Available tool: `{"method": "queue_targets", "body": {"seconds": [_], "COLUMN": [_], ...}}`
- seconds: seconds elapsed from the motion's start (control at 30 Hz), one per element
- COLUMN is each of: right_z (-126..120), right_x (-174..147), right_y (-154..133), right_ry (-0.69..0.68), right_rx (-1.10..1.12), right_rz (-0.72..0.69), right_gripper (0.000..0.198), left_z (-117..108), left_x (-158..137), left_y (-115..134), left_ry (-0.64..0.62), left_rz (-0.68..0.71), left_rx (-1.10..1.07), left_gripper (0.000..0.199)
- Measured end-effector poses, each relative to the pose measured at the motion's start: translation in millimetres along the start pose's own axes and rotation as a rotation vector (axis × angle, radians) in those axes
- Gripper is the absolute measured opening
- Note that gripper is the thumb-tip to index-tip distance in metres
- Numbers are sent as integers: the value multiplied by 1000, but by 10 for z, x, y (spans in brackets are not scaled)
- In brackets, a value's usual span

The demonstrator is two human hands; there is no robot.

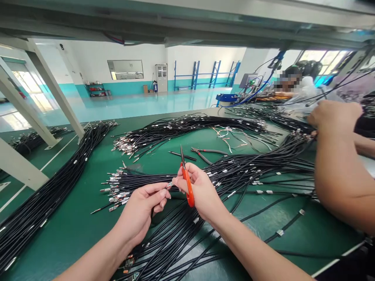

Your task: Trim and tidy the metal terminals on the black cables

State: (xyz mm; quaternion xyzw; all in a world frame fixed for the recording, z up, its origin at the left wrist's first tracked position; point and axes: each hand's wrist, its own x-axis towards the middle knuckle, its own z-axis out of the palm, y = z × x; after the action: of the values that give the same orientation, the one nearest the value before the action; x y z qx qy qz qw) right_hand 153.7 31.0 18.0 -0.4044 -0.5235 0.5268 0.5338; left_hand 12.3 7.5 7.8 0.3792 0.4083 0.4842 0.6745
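Head view: at nine o'clock, a long bundle of thin black cables [67, 169] with white tags, slanting across the smooth green tabletop [79, 218]. At ten o'clock from the bare left hand [143, 205], a cluster of silvery metal connectors [119, 195] on black cable ends. In that left hand, pinched narrow between thumb and fingers, a single slim black cable [152, 212], its small silvery metal connector [169, 185] just beyond the fingertips at two o'clock. Right beside the connector, at its three o'clock, the bare right hand [202, 185], closed around scissors with orange-red handles [190, 195], dark blades toward twelve o'clock. Near twelve o'clock from there, dark-handled metal pliers [200, 151]. At far three o'clock, a co-worker's bare forearm [331, 156].
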Motion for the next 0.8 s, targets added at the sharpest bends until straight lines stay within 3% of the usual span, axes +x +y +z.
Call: {"method": "queue_targets", "body": {"seconds": [0.2, 0.37, 0.5, 0.57, 0.7, 0.8], "right_z": [7, -65, -193, -270, -425, -498], "right_x": [3, 34, 93, 138, 230, 252], "right_y": [45, -8, -72, -58, 72, 168], "right_ry": [20, 125, 174, 122, 26, -14], "right_rx": [4, 36, 33, -54, -615, -851], "right_rz": [13, -32, -107, -143, -231, -236], "right_gripper": [23, 25, 28, 25, 14, 12], "left_z": [-22, -122, -236, -255, -277, -402], "left_x": [27, 3, 3, 22, 48, -1], "left_y": [5, 106, 161, 161, 156, 202], "left_ry": [-30, -101, -267, -212, 15, 145], "left_rz": [-45, 68, 129, 162, 143, 162], "left_rx": [15, 511, 833, 786, 409, 215], "left_gripper": [26, 27, 19, 24, 28, 28]}}
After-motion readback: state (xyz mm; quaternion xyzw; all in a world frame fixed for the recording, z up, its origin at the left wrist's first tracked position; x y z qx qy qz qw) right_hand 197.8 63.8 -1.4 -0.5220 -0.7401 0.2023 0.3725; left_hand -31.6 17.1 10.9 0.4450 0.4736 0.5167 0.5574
